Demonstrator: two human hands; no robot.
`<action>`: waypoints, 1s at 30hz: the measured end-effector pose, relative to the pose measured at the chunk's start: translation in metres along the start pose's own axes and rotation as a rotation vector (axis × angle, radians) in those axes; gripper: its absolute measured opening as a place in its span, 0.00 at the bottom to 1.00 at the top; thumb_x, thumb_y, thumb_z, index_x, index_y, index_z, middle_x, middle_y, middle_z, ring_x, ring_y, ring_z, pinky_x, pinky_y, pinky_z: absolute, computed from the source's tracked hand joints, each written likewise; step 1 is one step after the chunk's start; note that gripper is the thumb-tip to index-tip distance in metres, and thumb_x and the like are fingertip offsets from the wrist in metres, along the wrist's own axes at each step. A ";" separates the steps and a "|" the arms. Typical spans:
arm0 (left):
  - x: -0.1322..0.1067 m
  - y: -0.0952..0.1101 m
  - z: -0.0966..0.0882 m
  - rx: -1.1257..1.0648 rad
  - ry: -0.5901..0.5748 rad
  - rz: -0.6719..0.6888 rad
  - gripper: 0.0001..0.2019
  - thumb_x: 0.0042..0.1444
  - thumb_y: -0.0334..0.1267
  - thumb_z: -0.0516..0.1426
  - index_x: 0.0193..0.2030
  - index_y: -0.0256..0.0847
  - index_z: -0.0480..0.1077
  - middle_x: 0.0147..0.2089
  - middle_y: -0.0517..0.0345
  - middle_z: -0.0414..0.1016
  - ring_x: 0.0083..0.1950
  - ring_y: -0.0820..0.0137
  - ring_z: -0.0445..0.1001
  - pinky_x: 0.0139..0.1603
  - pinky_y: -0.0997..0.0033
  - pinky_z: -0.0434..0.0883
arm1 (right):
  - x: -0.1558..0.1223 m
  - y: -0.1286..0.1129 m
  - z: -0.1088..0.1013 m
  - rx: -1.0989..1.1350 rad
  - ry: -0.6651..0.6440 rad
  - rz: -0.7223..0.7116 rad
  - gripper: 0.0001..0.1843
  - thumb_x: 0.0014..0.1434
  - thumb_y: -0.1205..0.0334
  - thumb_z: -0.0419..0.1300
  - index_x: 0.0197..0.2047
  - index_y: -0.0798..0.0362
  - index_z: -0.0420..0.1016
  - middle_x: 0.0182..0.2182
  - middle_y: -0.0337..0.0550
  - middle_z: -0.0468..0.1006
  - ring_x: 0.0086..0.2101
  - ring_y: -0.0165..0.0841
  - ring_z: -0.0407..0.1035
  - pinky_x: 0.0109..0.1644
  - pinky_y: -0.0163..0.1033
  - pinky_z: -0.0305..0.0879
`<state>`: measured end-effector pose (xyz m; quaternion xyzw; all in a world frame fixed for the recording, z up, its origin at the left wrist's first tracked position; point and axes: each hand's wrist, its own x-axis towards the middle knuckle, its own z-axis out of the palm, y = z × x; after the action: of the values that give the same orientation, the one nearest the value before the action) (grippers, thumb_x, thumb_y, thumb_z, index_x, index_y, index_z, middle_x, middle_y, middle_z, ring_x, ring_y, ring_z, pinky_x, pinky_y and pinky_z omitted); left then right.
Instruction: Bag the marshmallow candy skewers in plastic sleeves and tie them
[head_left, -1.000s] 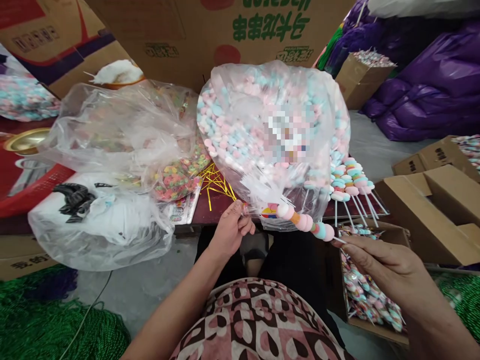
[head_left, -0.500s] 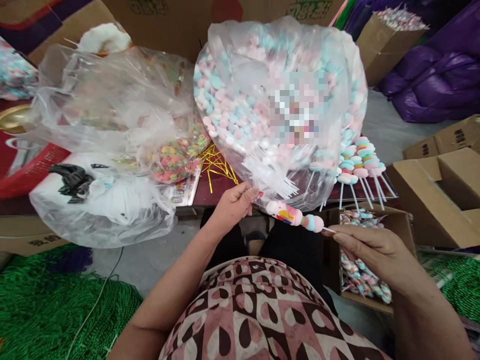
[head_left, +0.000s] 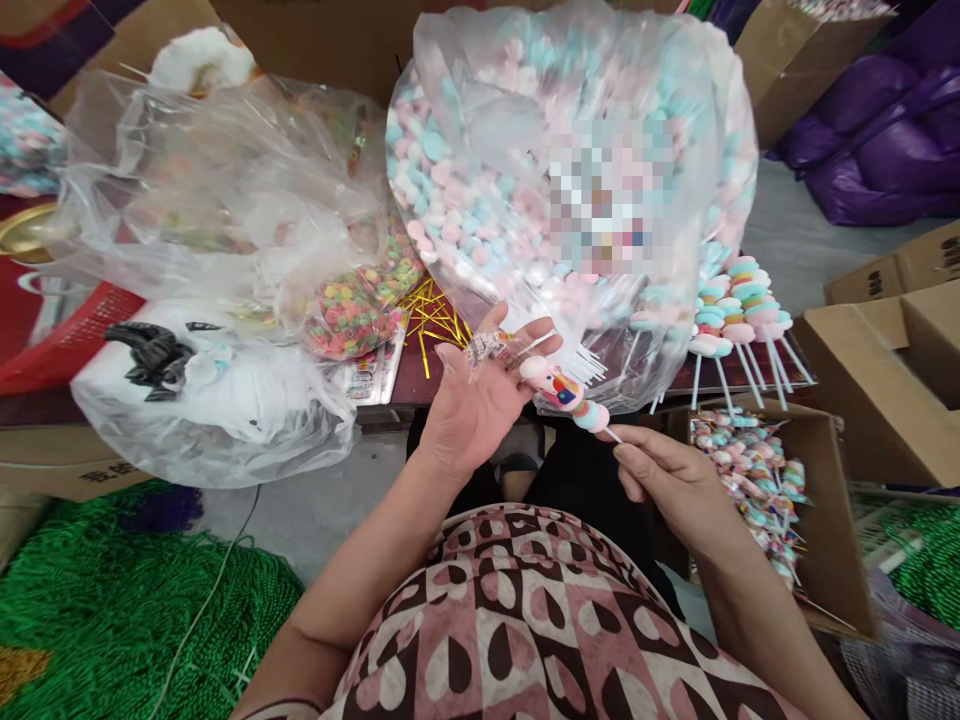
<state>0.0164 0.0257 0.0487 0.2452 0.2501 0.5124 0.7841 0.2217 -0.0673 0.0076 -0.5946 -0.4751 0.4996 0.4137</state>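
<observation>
My right hand (head_left: 664, 475) pinches the white stick of a marshmallow skewer (head_left: 577, 400), which has pink, white and blue pieces and a colourful printed patch. My left hand (head_left: 480, 400) is palm up with its fingers spread, by the upper tip of the skewer. A small clear printed wrapper (head_left: 491, 348) lies against its fingers; whether they grip it I cannot tell. Just beyond are white sticks (head_left: 581, 355) in front of a large clear bag of pastel marshmallows (head_left: 450, 190). Finished-looking marshmallow skewers (head_left: 739, 305) lie at the table's right end.
Gold twist ties (head_left: 431, 325) lie on the dark red table beside a bag of coloured gummy rings (head_left: 341, 320). A white plastic bundle (head_left: 225, 400) sits at the left edge. Below right, a cardboard box (head_left: 825, 530) holds wrapped skewers; another open box (head_left: 885, 370) stands farther right.
My left hand has turned from a closed pinch to palm up with spread fingers. My right hand has brought the skewer left, toward it. The camera view has shifted slightly.
</observation>
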 end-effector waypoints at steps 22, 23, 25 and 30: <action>-0.003 -0.045 0.010 0.008 0.067 0.063 0.14 0.56 0.48 0.62 0.37 0.40 0.68 0.34 0.59 0.73 0.45 0.67 0.77 0.48 0.67 0.69 | 0.004 0.003 0.059 0.012 0.167 -0.099 0.12 0.65 0.54 0.56 0.39 0.52 0.77 0.15 0.29 0.63 0.17 0.24 0.57 0.21 0.31 0.54; -0.002 -0.043 0.008 0.013 0.072 0.069 0.14 0.56 0.48 0.62 0.37 0.40 0.68 0.34 0.59 0.73 0.45 0.67 0.77 0.49 0.66 0.69 | 0.005 0.003 0.058 0.055 0.130 -0.074 0.13 0.65 0.53 0.56 0.40 0.52 0.77 0.16 0.30 0.63 0.17 0.24 0.57 0.21 0.31 0.54; 0.003 -0.037 0.005 0.014 0.090 0.099 0.14 0.56 0.48 0.62 0.38 0.40 0.68 0.33 0.60 0.74 0.44 0.68 0.77 0.49 0.66 0.69 | 0.007 0.003 0.055 0.072 0.067 -0.058 0.13 0.64 0.53 0.57 0.45 0.51 0.77 0.19 0.31 0.68 0.18 0.24 0.60 0.23 0.31 0.57; 0.005 -0.037 0.001 0.095 0.095 0.085 0.15 0.55 0.49 0.62 0.41 0.40 0.70 0.33 0.60 0.75 0.40 0.70 0.77 0.46 0.68 0.69 | 0.001 -0.001 0.054 -0.036 0.087 -0.063 0.15 0.64 0.53 0.56 0.46 0.53 0.78 0.18 0.32 0.67 0.19 0.25 0.61 0.23 0.32 0.58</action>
<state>0.0440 0.0170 0.0246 0.2679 0.3003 0.5439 0.7364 0.1680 -0.0649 -0.0002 -0.6078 -0.4844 0.4513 0.4386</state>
